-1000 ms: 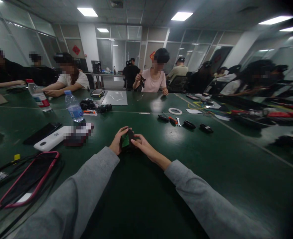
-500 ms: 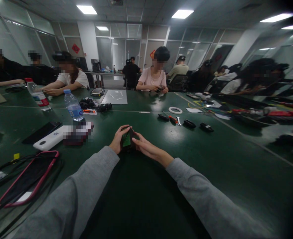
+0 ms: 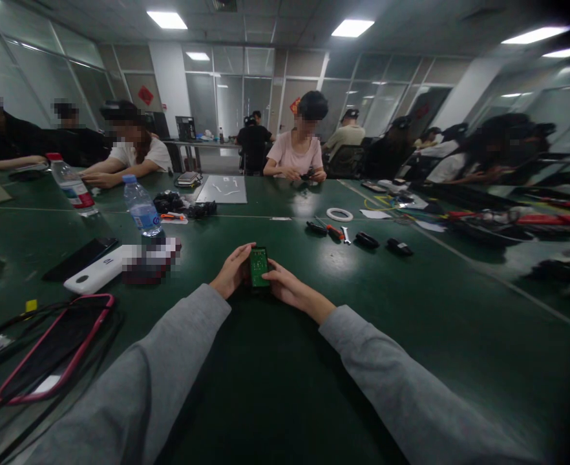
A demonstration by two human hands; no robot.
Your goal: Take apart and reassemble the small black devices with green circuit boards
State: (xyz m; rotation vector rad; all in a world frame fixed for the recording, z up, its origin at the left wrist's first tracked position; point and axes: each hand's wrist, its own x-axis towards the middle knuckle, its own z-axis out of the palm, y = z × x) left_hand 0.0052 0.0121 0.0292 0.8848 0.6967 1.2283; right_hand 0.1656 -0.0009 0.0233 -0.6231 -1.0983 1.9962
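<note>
A green circuit board (image 3: 258,263) in a dark casing is held upright between my two hands above the table. My left hand (image 3: 233,271) grips its left side, fingers closed along the edge. On the right, my right hand (image 3: 287,284) is closed on the lower right edge, its thumb lying over the face of the board. The board's green face is turned toward me, with small light marks on it. The far side of the casing is hidden from view.
Across the green table (image 3: 285,361) lie a screwdriver (image 3: 334,232), a wrench (image 3: 346,236), black parts (image 3: 366,240) and a white tape ring (image 3: 339,214). Bottles (image 3: 143,210), a white power bank (image 3: 98,270) and a pink-edged phone (image 3: 57,345) are at left. Co-workers sit opposite.
The board in its casing has turned, so its green face now shows fully toward me. My right thumb has come to lie over the board's lower right part.
</note>
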